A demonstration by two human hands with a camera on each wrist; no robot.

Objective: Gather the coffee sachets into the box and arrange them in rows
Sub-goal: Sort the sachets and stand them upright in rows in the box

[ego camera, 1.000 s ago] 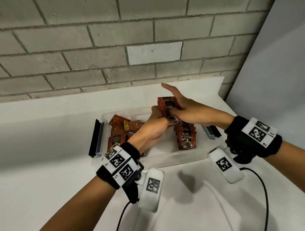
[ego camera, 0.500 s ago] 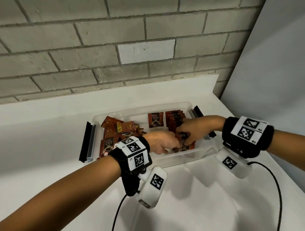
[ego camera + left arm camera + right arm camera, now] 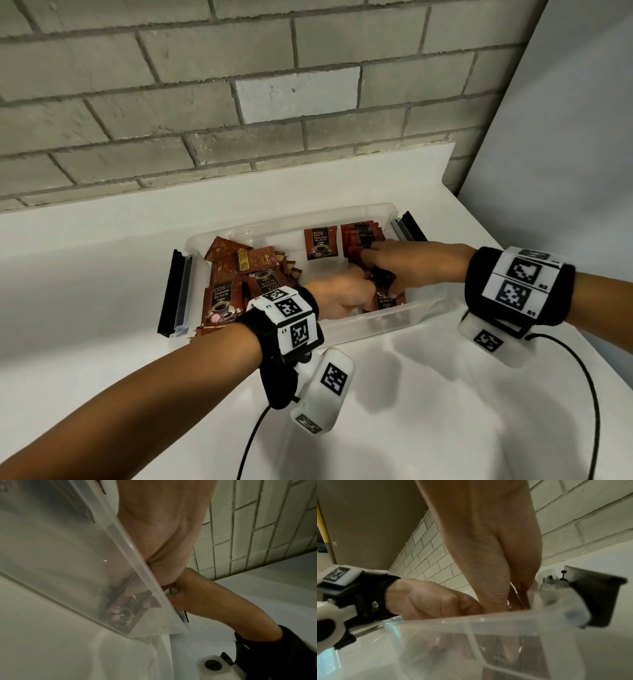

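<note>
A clear plastic box (image 3: 359, 329) stands on the white counter. Loose red coffee sachets (image 3: 239, 270) are heaped in its left half. One sachet (image 3: 320, 243) lies face up at the back middle, and a neat row of sachets (image 3: 363, 236) fills the back right. Both hands are down in the front right corner. My left hand (image 3: 342, 294) and right hand (image 3: 394, 263) together grip a small stack of sachets (image 3: 387, 298), fingers curled around it. The left wrist view shows that stack (image 3: 126, 612) through the box wall (image 3: 68, 547). Fingertips are hidden.
Black latch flaps hang open at the box's left end (image 3: 171, 294) and right end (image 3: 412, 226). A brick wall (image 3: 239, 102) rises behind the counter, a grey panel (image 3: 565, 137) at the right. A wrist-camera cable (image 3: 589, 394) trails over the counter near me.
A second ago both hands held the stack of sachets above the box. They have brought it down into the front right corner, where it has stayed for the last half second.
</note>
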